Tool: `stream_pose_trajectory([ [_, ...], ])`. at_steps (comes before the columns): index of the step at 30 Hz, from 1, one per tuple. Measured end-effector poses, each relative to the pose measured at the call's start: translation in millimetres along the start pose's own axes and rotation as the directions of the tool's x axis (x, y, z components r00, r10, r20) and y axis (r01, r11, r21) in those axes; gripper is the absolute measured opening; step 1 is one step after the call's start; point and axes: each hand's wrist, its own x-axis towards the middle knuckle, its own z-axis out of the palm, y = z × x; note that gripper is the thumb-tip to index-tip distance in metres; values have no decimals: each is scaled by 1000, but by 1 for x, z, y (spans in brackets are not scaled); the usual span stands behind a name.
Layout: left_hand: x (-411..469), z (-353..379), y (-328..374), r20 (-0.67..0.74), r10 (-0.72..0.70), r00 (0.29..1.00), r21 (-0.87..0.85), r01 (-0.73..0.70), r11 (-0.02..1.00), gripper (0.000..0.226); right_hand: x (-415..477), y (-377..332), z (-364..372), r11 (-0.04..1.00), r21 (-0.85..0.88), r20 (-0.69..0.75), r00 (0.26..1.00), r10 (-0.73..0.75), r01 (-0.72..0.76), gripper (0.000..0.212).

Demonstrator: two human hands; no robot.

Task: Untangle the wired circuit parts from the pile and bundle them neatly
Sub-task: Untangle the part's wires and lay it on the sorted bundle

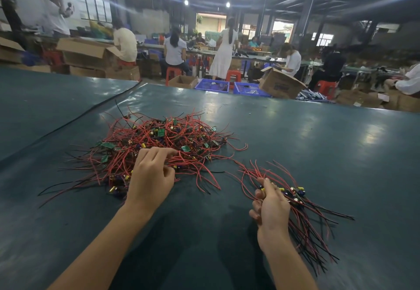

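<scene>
A tangled pile of wired circuit parts (163,139), red and black wires with small green boards and capacitors, lies on the dark green table (318,144). My left hand (151,176) rests at the pile's near edge, its fingers curled and pinching red wires there. To the right, my right hand (270,208) grips a bundle of wired parts (295,195). The bundle's boards sit at my fingers, and its red and black wires fan out toward the near right and up past my thumb.
A black cable (75,119) runs along a seam on the left of the table. Beyond the far table edge stand blue crates (212,85), cardboard boxes (280,84) and red stools, with several people working at benches behind.
</scene>
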Motion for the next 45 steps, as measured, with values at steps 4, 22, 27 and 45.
stream_pose_trajectory([
  [4,-3,1,20,-107,211,972,-87,-221,971,26,-2,1,1,999,-29,20,1000,-13,13,21],
  [22,-13,17,11,451,-31,892,187,-61,981,41,-12,13,7,913,-366,261,962,-85,180,29],
  [27,-18,20,13,582,120,804,82,-205,975,62,-11,16,6,913,-360,272,958,-93,191,29],
  [45,-24,21,20,521,363,772,-280,-247,928,36,-23,20,4,247,-799,572,819,35,548,43],
])
